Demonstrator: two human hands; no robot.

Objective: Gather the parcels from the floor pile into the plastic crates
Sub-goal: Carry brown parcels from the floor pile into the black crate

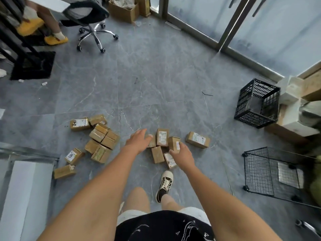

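Parcels [162, 139]: small, stiff taped cartons, prob. light, scattered on floor [156, 75] well left of black crate [257, 103]; left hand [139, 140] fingers released over one, right hand [182, 153] fingers touching another; grip across opp. flat sides.

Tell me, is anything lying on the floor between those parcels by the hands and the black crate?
Nothing visible blocks it. One lone parcel lies right of the cluster, then bare floor up to the black crate.
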